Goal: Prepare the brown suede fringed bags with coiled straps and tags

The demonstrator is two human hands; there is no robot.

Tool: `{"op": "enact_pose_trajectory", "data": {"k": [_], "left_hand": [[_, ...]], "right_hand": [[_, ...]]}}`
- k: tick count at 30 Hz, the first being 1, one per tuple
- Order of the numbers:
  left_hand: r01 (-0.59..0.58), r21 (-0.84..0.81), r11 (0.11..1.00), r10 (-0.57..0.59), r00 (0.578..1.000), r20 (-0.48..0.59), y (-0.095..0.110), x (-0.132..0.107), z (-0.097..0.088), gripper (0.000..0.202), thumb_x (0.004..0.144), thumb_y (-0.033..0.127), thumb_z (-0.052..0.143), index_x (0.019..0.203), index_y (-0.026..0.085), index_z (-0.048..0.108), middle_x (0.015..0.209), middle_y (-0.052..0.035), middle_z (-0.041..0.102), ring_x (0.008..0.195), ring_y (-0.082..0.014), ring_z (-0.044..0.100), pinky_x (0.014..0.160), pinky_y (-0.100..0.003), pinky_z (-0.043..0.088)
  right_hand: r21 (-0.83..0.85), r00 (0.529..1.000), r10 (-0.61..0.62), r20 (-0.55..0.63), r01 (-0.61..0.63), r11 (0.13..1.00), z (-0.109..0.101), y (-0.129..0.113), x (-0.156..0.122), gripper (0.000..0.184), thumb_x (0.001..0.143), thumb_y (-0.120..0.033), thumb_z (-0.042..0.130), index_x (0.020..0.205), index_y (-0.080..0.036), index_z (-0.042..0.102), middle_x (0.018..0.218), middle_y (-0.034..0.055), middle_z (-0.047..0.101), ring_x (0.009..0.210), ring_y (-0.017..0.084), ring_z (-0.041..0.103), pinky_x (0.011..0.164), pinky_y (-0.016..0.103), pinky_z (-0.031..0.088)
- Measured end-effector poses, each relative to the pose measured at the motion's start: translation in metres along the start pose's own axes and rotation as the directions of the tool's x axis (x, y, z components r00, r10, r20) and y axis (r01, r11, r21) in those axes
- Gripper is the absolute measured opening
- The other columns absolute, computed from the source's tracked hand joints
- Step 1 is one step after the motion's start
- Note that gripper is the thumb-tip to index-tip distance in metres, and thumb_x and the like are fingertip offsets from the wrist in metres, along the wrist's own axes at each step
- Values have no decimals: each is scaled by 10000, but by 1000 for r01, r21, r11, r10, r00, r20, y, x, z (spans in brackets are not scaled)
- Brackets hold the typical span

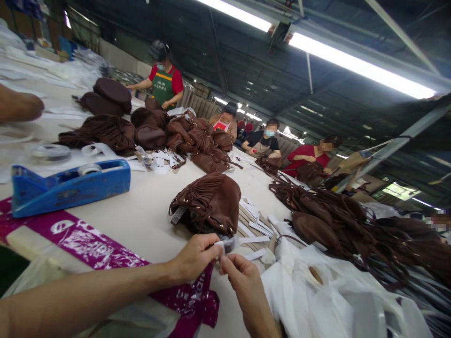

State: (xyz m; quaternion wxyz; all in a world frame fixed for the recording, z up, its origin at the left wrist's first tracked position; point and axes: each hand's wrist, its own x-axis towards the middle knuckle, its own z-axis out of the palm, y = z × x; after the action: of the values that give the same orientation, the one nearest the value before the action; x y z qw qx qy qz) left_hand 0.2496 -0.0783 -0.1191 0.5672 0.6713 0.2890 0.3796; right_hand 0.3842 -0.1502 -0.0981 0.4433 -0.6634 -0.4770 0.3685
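A brown fringed drawstring bag (214,202) with metal eyelets lies on the white table just beyond my hands. My left hand (200,256) is closed in a pinch on a small whitish, partly see-through wrapping (229,244) at the bag's near edge. Right beside it, my right hand (243,277) has thumb and forefinger pressed together at the same wrapping's lower end. Whether the wrapping is plastic film or tissue I cannot tell. White and tan paper strips (255,225) lie spread to the right of the bag.
A blue tape dispenser (72,185) stands at the left on purple printed tape (95,239). Several brown bags (190,136) are heaped farther back, with another pile (327,220) at the right. White plastic sheeting (310,291) bunches near my right hand. Co-workers (169,84) are around the table.
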Motion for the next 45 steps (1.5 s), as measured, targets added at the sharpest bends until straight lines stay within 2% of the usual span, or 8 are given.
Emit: {"op": "enact_pose_trajectory", "data": {"k": [5,9,18,26,31,34,38,45], "left_hand": [[34,-43,999,-32,999,34,5,0,-1,274,826,382,492,669,158,519,580,36,479,560,-102,429,536,-220,329],[118,-159,980,-111,992,54,3,-4,4,300,782,434,518,663,159,518,547,30,493,504,-89,415,494,-211,305],[235,-176,956,-223,971,90,-1,-13,2,417,744,577,534,745,159,543,482,39,507,390,-58,324,407,-196,191],[146,-203,968,-138,989,49,1,-17,6,438,769,589,531,796,153,562,504,45,494,429,-80,419,426,-190,304],[106,-199,974,-95,993,65,0,-21,12,382,814,526,519,814,148,567,546,38,520,472,-92,464,464,-199,372],[108,-176,978,-95,992,81,1,-24,12,336,820,486,525,802,152,548,548,39,520,496,-98,486,471,-195,380],[121,-197,973,-104,990,90,-2,-26,14,288,794,434,572,885,177,481,565,60,528,492,-110,510,452,-197,379],[141,-257,956,-148,989,-10,-11,-27,16,282,677,242,645,848,193,427,550,94,480,485,-95,454,468,-194,333]], "right_hand": [[123,990,142,13,-142,982,-7,8,-3,425,633,-421,719,929,-127,635,615,-1,655,511,115,441,515,243,289],[145,996,81,-44,-73,987,4,17,2,308,619,-374,706,806,-171,568,576,3,669,562,163,554,554,255,367],[203,997,4,-82,13,979,20,18,4,227,636,-322,674,752,-202,520,479,-73,559,457,116,480,460,219,314],[152,983,-48,-179,76,985,22,24,3,190,687,-339,655,754,-172,593,594,-35,595,443,78,373,409,216,234],[191,987,18,-161,14,981,19,18,-6,191,661,-321,649,742,-149,639,507,-68,482,433,54,258,397,203,162],[459,985,171,-6,-149,876,18,10,-15,218,578,-299,712,699,-155,600,482,-108,372,425,31,195,394,178,95],[716,955,262,136,-277,640,22,8,-21,476,458,-387,862,742,-161,555,529,-120,409,421,1,170,378,135,85],[732,955,268,129,-273,624,31,22,-14,658,362,-522,916,742,-216,474,402,-199,253,374,-11,26,329,124,46]]}}
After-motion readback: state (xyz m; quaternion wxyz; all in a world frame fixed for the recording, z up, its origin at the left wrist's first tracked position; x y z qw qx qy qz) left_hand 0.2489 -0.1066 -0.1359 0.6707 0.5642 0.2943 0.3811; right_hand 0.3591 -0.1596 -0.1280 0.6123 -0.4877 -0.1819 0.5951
